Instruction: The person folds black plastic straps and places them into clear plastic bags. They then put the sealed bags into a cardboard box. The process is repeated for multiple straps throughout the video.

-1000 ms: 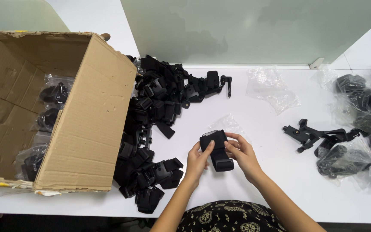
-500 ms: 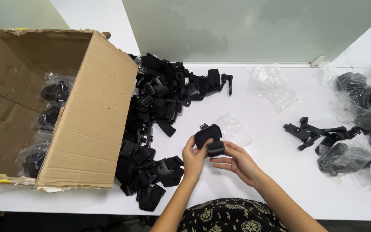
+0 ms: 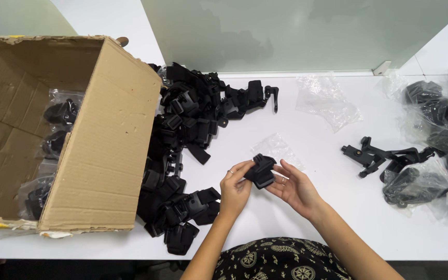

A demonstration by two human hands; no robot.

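Presently, item in hand: one small black plastic mount piece (image 3: 260, 171), held just above the white table (image 3: 307, 228) near the centre of the view. Left hand (image 3: 236, 189): fingers closed on the piece's left side, a ring on one finger. Right hand (image 3: 295, 187): palm turned up, fingers half curled, fingertips touching the piece's right edge and underside.

At 12 o'clock from the piece, just beside it: one empty clear plastic bag (image 3: 277, 149), flat on the table. At 10 o'clock: a large heap of black mount parts and straps (image 3: 185, 145), running down to 8 o'clock. At 9 o'clock, past the heap: an open cardboard box (image 3: 99, 140) on its side, bagged black parts visible inside. At 1 o'clock, well apart: a second crumpled clear bag (image 3: 325, 98). At 3 o'clock: loose black bracket parts (image 3: 374, 154), then bagged black parts (image 3: 436, 140) at the right edge.
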